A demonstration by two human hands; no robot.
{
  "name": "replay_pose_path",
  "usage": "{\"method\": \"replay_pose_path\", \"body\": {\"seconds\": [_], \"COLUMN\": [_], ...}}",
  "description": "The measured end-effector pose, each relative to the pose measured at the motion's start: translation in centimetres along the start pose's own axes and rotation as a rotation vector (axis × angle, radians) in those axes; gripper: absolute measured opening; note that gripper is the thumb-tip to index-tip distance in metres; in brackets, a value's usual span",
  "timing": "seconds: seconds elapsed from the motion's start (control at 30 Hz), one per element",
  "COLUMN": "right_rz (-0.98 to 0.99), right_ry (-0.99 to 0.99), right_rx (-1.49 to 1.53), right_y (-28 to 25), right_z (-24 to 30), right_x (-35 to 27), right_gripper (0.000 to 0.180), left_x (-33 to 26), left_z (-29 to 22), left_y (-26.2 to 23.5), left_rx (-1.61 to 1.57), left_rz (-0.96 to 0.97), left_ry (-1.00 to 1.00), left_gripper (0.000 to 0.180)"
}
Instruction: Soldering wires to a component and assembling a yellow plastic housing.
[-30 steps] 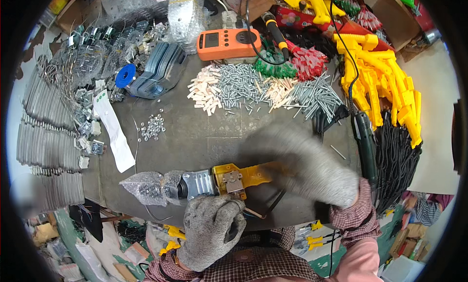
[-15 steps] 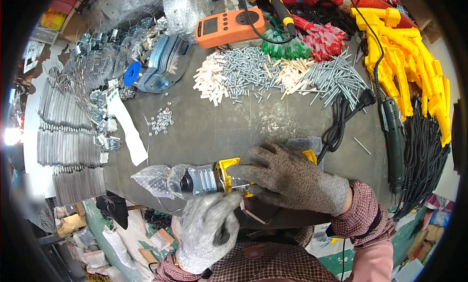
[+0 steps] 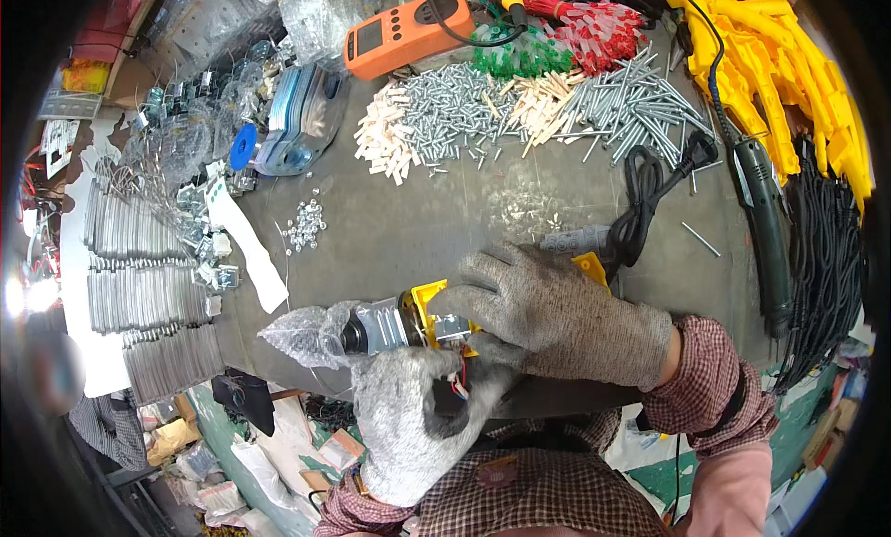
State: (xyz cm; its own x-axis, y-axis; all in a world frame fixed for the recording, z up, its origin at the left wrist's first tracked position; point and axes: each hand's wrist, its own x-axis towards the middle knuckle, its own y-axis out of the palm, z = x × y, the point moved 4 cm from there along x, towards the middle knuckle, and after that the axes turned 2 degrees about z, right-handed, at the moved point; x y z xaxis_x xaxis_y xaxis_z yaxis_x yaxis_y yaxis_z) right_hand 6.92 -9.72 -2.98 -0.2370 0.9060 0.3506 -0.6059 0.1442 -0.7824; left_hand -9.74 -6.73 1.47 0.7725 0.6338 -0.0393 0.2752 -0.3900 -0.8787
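Note:
A yellow plastic tool housing (image 3: 430, 300) lies near the table's front edge, with a clear and silver cylindrical body (image 3: 382, 325) at its left end. Bubble wrap (image 3: 311, 336) covers the tip of that body. My right hand (image 3: 538, 314), in a dark grey glove, is closed over the housing from above and hides much of it. My left hand (image 3: 413, 416), in a light grey glove, curls at the near side of the housing. Its fingertips pinch thin red and white wires (image 3: 458, 381); the exact contact is partly hidden.
Beyond my hands lie screws (image 3: 455, 110), pale sleeves (image 3: 385, 133) and an orange meter (image 3: 408, 36). A black cord (image 3: 640, 203) and a dark green handheld tool (image 3: 763, 231) are at right. Yellow housings (image 3: 761, 73) fill the far right; metal strips (image 3: 148, 296) are stacked left.
My left hand has moved right and its fingers have come in at the wires. My right hand stays on the housing. The view has shifted slightly.

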Motion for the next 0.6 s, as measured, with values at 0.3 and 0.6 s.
{"method": "replay_pose_path", "body": {"seconds": [0.3, 0.6], "right_rz": [0.026, -0.027], "right_ry": [0.081, 0.022], "right_rx": [0.030, 0.025], "right_y": [-0.19, -0.02], "right_z": [0.17, -0.09], "right_x": [0.01, 0.05], "right_gripper": [0.042, 0.041], "left_x": [0.43, 0.35], "left_z": [-0.63, -0.46], "left_y": [-0.14, -0.37], "left_rx": [0.167, 0.134], "left_rz": [-0.112, -0.096], "left_ry": [0.161, 0.208], "left_gripper": [0.034, 0.030]}}
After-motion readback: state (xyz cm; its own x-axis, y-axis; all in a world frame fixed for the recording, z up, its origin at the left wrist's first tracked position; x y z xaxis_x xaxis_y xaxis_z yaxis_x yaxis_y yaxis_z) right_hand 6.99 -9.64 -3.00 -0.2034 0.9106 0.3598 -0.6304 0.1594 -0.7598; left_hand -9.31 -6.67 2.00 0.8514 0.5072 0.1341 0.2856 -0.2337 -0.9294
